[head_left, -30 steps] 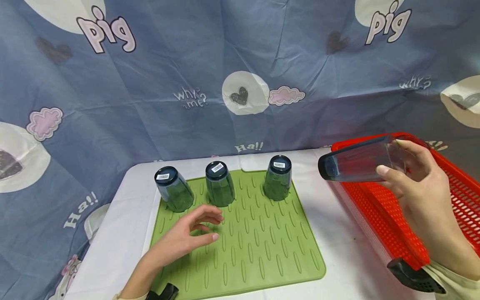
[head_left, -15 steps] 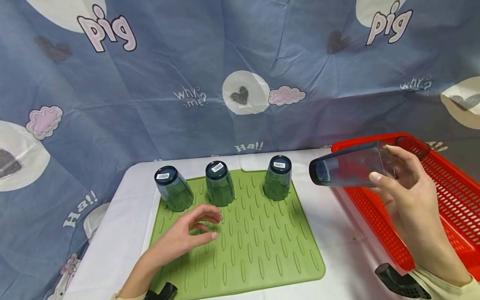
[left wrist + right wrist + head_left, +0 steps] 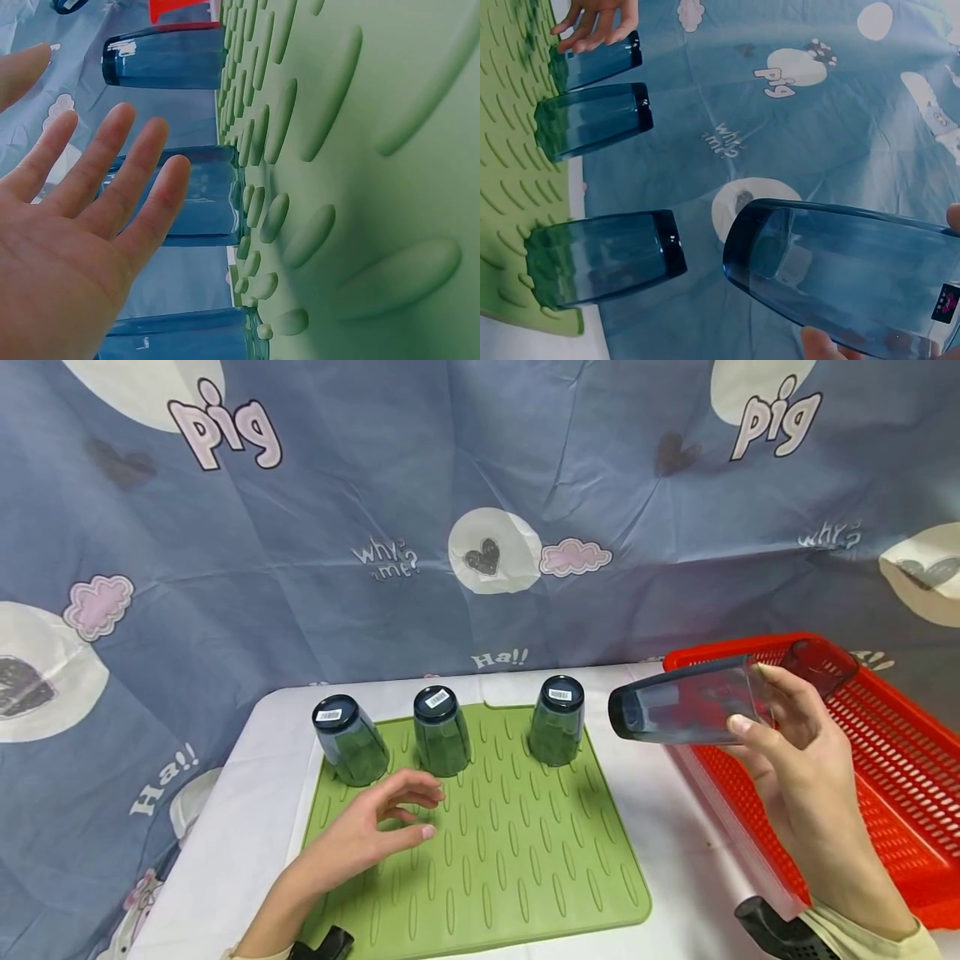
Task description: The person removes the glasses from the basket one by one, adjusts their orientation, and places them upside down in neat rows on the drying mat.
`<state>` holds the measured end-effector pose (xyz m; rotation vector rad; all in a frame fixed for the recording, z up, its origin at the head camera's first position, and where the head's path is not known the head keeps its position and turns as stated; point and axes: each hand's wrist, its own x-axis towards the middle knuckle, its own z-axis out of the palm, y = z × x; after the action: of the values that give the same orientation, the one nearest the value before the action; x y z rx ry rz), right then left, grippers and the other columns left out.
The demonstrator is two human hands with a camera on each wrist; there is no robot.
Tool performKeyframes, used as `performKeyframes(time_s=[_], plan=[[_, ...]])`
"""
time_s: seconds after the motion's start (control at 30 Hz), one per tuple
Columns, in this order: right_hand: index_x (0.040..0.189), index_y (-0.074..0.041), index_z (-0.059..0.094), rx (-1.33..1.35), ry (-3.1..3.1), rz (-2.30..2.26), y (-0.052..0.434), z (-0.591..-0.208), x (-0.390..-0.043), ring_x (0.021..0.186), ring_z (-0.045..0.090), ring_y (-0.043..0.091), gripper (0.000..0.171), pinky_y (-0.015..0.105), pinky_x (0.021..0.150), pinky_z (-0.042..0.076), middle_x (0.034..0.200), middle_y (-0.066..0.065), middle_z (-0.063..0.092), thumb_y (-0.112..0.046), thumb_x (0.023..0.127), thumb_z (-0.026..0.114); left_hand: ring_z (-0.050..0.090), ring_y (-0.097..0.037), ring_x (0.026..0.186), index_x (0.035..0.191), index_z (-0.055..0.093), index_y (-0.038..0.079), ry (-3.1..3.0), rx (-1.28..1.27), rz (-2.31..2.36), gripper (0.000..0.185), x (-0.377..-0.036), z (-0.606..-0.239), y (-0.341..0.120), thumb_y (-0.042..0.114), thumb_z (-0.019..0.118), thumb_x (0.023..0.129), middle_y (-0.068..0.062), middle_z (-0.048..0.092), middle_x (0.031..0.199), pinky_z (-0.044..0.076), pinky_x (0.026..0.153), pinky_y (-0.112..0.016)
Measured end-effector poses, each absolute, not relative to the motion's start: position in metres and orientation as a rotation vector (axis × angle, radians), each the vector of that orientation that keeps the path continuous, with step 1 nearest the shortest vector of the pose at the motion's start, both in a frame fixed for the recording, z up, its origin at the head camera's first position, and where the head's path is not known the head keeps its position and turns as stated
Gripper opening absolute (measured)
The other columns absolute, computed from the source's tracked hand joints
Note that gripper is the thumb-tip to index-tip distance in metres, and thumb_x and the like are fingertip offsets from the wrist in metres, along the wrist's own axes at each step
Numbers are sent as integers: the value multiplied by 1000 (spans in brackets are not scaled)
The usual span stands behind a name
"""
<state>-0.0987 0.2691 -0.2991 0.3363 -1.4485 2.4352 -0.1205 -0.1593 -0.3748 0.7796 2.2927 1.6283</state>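
Note:
My right hand [image 3: 795,777] holds a blue glass tumbler [image 3: 686,703] near its rim, tipped on its side with the thick base pointing left. It hangs in the air between the red basket and the green drying mat [image 3: 525,868]. Three like tumblers stand upside down along the mat's back edge: a left one [image 3: 352,743], a middle one [image 3: 442,735] and a right one [image 3: 557,722], with barcode stickers on their bases. Over the mat's left part, my left hand [image 3: 375,827] hovers with relaxed fingers and nothing in it, in front of the middle tumbler.
A red plastic basket [image 3: 885,777] stands on the right of the table, with another glass [image 3: 817,668] at its far end. White cloth [image 3: 675,877] covers the table around the mat. A blue printed curtain [image 3: 337,610] hangs right behind the table.
My right hand has carried the tumbler left, away from the basket and toward the mat, and slightly lower. The left hand and the standing tumblers have stayed in place.

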Motion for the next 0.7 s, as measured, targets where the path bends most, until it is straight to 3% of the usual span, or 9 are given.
performKeyframes(time_s=[0.17, 0.4, 0.7], plan=[[143, 1, 39, 352, -1450, 2444, 265, -301, -101, 103, 59, 19, 53, 31, 81, 57, 128, 13, 48, 17, 93, 47, 56, -35, 116, 126, 56, 21, 2301, 771, 1621, 39, -121, -375, -159, 16, 72, 91, -12, 61, 124, 50, 93, -44], [140, 0, 42, 367, -1443, 2457, 258, -306, -103, 101, 62, 19, 49, 32, 82, 57, 125, 13, 50, 16, 93, 46, 57, -33, 116, 127, 56, 25, 2361, 747, 1622, 42, -120, -374, -158, 17, 73, 90, 2, 62, 122, 50, 93, -44], [138, 1, 46, 483, -1369, 2541, 252, -320, -112, 101, 63, 25, 48, 35, 80, 58, 124, 15, 57, 15, 93, 41, 56, -33, 118, 128, 55, 24, 2363, 681, 1663, 47, -117, -374, -152, 13, 75, 88, -1, 61, 125, 49, 95, -48]])
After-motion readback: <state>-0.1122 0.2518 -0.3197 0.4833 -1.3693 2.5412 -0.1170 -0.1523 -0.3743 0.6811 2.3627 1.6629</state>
